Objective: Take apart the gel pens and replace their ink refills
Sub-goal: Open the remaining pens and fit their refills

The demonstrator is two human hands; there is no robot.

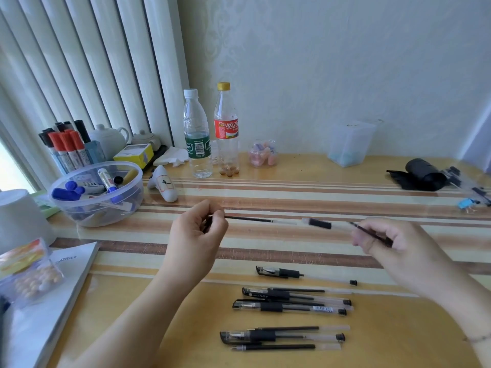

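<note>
My left hand (198, 239) pinches the tip end of a thin ink refill (255, 219), which points right, level above the table. My right hand (393, 245) grips a clear pen barrel (322, 224) with a black rubber grip; its open end faces the refill's free end, a small gap apart. A second dark thin rod (369, 233) also lies in my right fingers. Near the table's front lie several gel pens and loose refills (289, 304) in rows, plus a pen cap piece (279, 272) and a small black end plug (353, 282).
A clear bowl of markers (98, 192) and a marker holder (66, 144) stand at the left. Two plastic bottles (210, 134) stand at the back centre, with a small jar (263, 154) and a clear box (349, 144) further right. A booklet (61, 282) lies front left.
</note>
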